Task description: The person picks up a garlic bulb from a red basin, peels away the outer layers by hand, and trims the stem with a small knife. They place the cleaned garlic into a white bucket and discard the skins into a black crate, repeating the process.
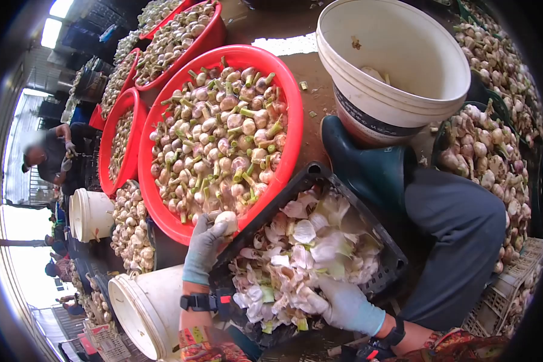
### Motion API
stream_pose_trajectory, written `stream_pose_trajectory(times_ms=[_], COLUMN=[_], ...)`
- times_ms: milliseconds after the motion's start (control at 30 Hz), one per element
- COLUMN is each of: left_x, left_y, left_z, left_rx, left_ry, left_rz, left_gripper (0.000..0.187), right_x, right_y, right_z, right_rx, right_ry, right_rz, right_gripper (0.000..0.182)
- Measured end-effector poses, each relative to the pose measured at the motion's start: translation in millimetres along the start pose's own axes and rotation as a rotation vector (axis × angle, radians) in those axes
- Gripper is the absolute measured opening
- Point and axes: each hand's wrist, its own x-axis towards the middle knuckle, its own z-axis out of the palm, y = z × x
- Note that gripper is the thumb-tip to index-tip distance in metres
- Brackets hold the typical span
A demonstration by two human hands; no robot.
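My left hand [204,244], in a grey glove, is closed around a white garlic bulb [226,220] at the near rim of the big red basin [283,108] heaped with garlic bulbs that have green stem stubs. My right hand [344,304], also gloved, rests among the garlic peels in the black crate [311,175]; its fingers are closed on a bit of peel. The crate is full of white and pale green skins.
A white bucket [398,84] stands at the top right beside my teal rubber boot [359,163]. More red basins of garlic [214,33] run back left. White buckets [145,311] sit at the lower left. Crates of garlic [489,157] stand on the right. Another person [51,154] works far left.
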Motion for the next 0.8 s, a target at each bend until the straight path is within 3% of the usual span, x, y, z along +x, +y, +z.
stream_pose_trajectory(times_ms=[167, 300, 367, 400, 500, 700, 800], left_x=[-109, -180, -206, -213, -225, -234, -238], left_y=[-34, -73, -83, -89, -108, -123, -121], left_z=[70, 117, 123, 130, 132, 131, 129], left_rx=[-0.459, -0.554, -0.802, -0.799, -0.736, -0.778, -0.726], left_ry=[0.061, 0.216, 0.063, 0.254, 0.364, 0.372, 0.312], left_rz=[0.199, 0.177, 0.175, 0.12, 0.164, 0.113, 0.126], left_gripper=[0.04, 0.042, 0.04, 0.037, 0.034, 0.034, 0.034], right_x=[-10, -23, -29, -30, -35, -44, -45], right_y=[5, -1, -1, -2, 2, 9, 6], right_z=[0, 15, 25, 27, 38, 55, 52], right_rx=[0.112, 0.052, 0.037, -0.012, -0.029, -0.116, 0.05], right_ry=[0.095, -0.076, -0.12, -0.181, -0.22, -0.139, -0.101], right_rz=[-0.203, -0.244, -0.29, -0.289, -0.321, -0.358, -0.339], right_gripper=[0.033, 0.041, 0.042, 0.042, 0.039, 0.035, 0.028])
